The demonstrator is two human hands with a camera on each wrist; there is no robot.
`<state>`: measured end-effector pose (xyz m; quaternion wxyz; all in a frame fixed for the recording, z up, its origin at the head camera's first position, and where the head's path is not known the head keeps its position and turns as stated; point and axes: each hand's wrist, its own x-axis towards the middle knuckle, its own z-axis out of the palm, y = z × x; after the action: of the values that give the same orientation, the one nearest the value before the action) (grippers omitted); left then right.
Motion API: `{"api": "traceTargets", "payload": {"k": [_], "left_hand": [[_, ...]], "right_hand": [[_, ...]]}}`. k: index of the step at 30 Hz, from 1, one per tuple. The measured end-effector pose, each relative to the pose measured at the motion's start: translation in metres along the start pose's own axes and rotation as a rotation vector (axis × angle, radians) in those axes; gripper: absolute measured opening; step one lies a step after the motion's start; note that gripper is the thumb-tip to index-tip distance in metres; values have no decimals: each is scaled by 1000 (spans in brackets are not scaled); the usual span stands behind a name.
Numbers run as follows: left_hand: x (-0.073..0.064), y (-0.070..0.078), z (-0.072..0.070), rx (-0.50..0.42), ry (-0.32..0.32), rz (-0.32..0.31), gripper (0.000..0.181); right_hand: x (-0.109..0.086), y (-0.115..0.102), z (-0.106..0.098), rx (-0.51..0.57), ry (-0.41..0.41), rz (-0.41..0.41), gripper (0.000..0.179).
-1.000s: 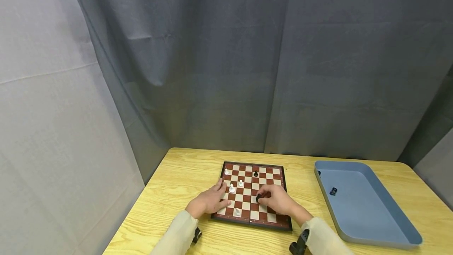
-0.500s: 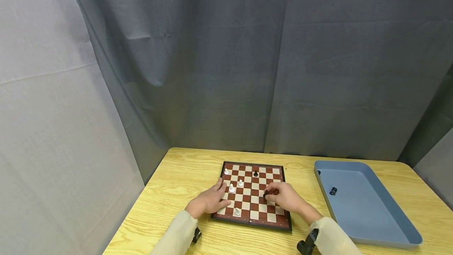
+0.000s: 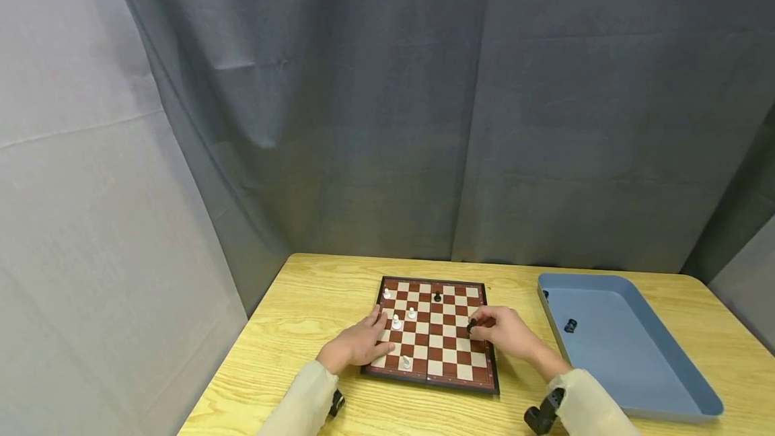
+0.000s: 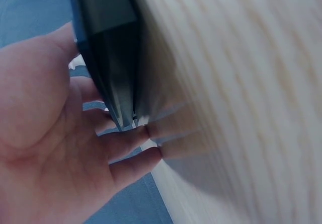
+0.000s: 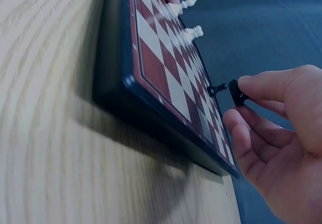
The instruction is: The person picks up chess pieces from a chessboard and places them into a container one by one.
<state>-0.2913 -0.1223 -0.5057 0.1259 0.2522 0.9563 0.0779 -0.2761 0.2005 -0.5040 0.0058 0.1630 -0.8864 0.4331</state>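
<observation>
My right hand pinches a black chess piece between thumb and fingertips, above the right edge of the chessboard. My left hand lies with spread fingers along the board's left side. In the left wrist view, its fingertips reach down to the table beside the board's dark rim. A black pawn stands toward the far side of the board. White pieces stand on the left half: one in the far corner, a white pawn, a larger white piece, and a near one.
To the right of the board is a blue-grey tray with raised walls. A black piece lies in it, and another dark piece shows by its left wall. Grey curtains hang behind the wooden table.
My right hand has moved right with the black chess piece, from near the board's middle fold to its right edge. My left hand and the pieces on the board have stayed put.
</observation>
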Motion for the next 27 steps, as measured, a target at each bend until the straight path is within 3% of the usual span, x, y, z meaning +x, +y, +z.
{"api": "traceTargets", "payload": {"k": [7, 27], "left_hand": [[-2, 0, 1, -12, -6, -2, 73], [-7, -2, 0, 0, -5, -5, 73]], "right_hand": [[-8, 5, -15, -9, 20, -17, 12], [-25, 31, -56, -29, 87, 32, 10]]}}
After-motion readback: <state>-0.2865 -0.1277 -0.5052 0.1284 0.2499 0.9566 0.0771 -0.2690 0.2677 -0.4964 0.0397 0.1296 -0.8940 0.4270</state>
